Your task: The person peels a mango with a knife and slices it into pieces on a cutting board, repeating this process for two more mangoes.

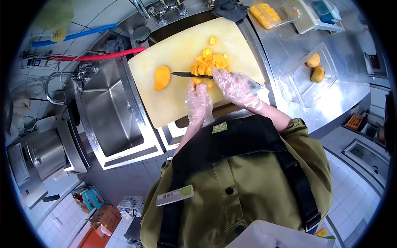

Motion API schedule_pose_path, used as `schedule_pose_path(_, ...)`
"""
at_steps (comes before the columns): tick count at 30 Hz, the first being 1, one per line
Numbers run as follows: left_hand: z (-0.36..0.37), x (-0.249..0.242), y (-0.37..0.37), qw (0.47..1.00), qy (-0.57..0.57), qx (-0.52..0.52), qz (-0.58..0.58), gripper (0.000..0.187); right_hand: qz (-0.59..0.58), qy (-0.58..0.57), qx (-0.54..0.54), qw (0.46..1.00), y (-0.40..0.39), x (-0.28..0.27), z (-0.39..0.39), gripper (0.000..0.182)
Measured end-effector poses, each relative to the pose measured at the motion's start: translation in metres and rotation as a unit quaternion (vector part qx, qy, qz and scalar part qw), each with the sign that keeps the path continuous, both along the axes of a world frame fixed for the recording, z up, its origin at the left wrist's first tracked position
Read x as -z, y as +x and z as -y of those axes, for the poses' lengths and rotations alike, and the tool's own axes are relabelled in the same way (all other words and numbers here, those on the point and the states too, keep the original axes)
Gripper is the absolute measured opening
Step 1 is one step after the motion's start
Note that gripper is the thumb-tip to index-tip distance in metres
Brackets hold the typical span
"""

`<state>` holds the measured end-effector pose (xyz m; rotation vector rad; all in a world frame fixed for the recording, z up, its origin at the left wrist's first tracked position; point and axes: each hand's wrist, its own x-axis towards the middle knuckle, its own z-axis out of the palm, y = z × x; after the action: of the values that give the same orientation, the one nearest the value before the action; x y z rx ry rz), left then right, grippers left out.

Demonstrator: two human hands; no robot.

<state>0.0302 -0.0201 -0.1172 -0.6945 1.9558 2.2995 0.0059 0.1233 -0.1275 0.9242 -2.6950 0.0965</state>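
On a large cream cutting board [151,101] lies a heap of diced mango [213,60], with one loose cube above it. My right hand [235,87], in a clear plastic glove, grips a knife [186,75] whose dark blade points left across the board. Just below the blade, my gloved left hand [197,101] has its fingers bent onto a mango piece [202,83], holding it against the board. A peeled mango half [162,77] rests to the left of the knife tip.
An empty steel sink [109,111] is left of the board, with a red hose [103,54] by its tap. At right, a clear tray [304,93] holds two whole mangoes [317,74]. A container of cut mango [264,15] stands at the back right.
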Motion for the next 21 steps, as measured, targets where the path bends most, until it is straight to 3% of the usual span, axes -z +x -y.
schedule_pose_path(5, 0.005, 0.015, -0.006, 0.976, 0.179, -0.116, 0.044, 0.03, 0.077, -0.036, 0.047, 0.995, 0.0, 0.003, 0.006, 0.042)
schedule_pose_path(14, 0.018, 0.023, 0.003, 0.991, 0.132, -0.026, 0.027, 0.033, 0.178, -0.133, 0.099, 0.97, -0.008, 0.006, 0.012, 0.029)
schedule_pose_path(17, 0.026, 0.033, 0.003, 0.978, 0.192, -0.038, 0.071, 0.038, 0.182, -0.185, 0.085, 0.962, -0.013, 0.017, 0.01, 0.026)
schedule_pose_path(21, 0.026, 0.024, 0.008, 0.965, 0.256, -0.045, 0.021, 0.036, 0.244, -0.218, 0.102, 0.939, -0.02, 0.024, 0.002, 0.024)
